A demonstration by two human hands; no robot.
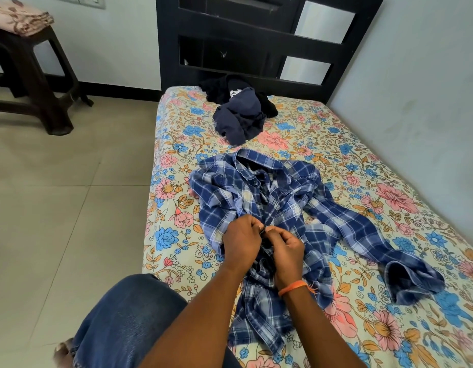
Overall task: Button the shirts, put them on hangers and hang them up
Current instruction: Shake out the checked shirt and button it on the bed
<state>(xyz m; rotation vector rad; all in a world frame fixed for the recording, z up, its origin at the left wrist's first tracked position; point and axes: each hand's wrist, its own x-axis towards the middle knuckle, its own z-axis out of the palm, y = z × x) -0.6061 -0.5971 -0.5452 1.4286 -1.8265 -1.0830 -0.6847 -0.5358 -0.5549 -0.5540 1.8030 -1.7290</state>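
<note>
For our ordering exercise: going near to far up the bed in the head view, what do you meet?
Knee → hands → plaid shirt → navy garment → black garment → headboard.

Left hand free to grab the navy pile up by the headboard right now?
Probably not yet. The left hand and right hand both pinch the plaid shirt placket at a button. Nothing blocks the path to the navy pile.

Left hand (pixel 240 241) and right hand (pixel 285 252) meet, curled fingers (pixel 256 224) pinching together
</note>
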